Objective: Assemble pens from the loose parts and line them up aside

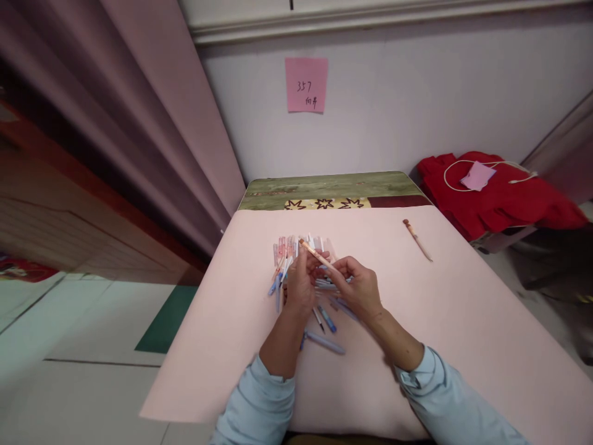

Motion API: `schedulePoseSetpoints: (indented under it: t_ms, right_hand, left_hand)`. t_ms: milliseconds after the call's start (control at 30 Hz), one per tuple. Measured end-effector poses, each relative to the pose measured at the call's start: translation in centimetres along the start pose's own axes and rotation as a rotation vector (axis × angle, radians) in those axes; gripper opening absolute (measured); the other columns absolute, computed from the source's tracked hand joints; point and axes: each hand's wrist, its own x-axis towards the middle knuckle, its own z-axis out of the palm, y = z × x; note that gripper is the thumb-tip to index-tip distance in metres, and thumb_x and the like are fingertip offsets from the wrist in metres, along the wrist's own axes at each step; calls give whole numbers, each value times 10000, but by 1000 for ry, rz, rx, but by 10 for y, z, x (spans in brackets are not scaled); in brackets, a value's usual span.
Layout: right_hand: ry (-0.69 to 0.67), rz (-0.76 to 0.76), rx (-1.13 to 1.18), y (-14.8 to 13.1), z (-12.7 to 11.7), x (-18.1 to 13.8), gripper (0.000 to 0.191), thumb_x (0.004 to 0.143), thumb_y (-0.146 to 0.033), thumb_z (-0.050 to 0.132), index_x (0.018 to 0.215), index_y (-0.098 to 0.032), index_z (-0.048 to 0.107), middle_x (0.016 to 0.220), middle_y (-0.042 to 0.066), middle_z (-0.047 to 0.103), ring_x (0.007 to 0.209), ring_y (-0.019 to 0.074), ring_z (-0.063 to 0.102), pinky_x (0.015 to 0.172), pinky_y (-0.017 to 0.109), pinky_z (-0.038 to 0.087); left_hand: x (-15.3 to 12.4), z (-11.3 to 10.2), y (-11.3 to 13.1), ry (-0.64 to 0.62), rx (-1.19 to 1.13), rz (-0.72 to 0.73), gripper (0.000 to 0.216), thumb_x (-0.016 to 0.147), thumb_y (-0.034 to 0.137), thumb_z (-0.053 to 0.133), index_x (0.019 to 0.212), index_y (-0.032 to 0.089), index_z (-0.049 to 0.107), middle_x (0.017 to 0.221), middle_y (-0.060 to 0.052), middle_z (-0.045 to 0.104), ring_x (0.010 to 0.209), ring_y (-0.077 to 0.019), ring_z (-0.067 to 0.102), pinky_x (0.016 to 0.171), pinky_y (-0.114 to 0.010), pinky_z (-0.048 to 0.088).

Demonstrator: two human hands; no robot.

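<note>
Both my hands meet over a heap of pens (290, 259) on the pink table cover (417, 321). My left hand (301, 287) and my right hand (359, 287) are both closed on one pink pen (315, 254), which slants up to the left above the heap. The heap holds several pink and blue pens and loose caps, partly hidden by my hands. A blue pen (324, 342) and a few more lie just below my wrists. One pink pen with a dark cap (417, 240) lies alone at the right.
A pink sticky note (306, 84) hangs on the wall. A red cloth (495, 194) with a white cable and a pink slip lies to the right of the table. A curtain (152, 123) hangs at the left. A green patterned surface (328, 188) shows behind the pink cover.
</note>
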Motion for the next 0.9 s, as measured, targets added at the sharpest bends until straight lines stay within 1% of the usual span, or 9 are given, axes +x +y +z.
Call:
schedulePoseSetpoints:
  t_ms: [67,200,367,500,633,833,900]
  right_hand:
    - [11,-9,-25,0,-1,0,269,848,-486,629,859,-219,653,678,-14,685,593,128,605,583,219,424]
    - [29,-52,-120,2,-1,0,279,848,-498,623,860,-223,665,677,-2,682,613,142,605,602,227,429]
    - [13,-64,-151,2,-1,0,319,870,-516,586,815,-217,682,624,1,660,563,130,575,565,218,408]
    - [-55,-47,-74,0,-3,0,326,901,-490,541,831,-209,693,600,-2,647,504,116,537,519,211,386]
    - [-132,-5,51,1,-3,0,347,920,-485,506,819,-204,682,551,-11,614,481,114,528,506,209,398]
    - [-251,111,305,2,-2,2,397,904,-541,497,773,-202,657,516,-22,588,439,119,517,467,223,425]
    - [-277,140,362,3,-4,5,439,899,-566,494,739,-192,659,521,-11,599,451,128,542,475,234,450]
  left_hand:
    - [0,0,0,1,-16,-11,432,727,555,695,827,135,684,800,-77,732,640,-147,656,569,-241,475]
    - [1,-1,-1,-26,-10,-10,278,669,380,788,752,139,676,765,-43,720,614,-119,630,573,-227,473]
    - [2,-5,-2,-56,6,-11,243,690,360,776,769,144,697,782,-50,729,649,-133,650,606,-244,491]
    - [3,-6,-3,-79,2,-16,238,700,361,772,777,145,707,770,-52,734,656,-134,663,622,-240,497]
    - [2,-6,-3,-100,-9,-14,237,707,358,772,783,144,705,797,-60,742,703,-144,681,656,-243,505]
    - [1,-6,-1,-119,-23,-36,249,715,367,766,792,141,694,799,-64,742,708,-155,688,673,-258,514]
    - [2,-7,-2,-111,-38,-26,240,722,360,763,794,143,690,799,-61,740,716,-149,685,687,-256,516]
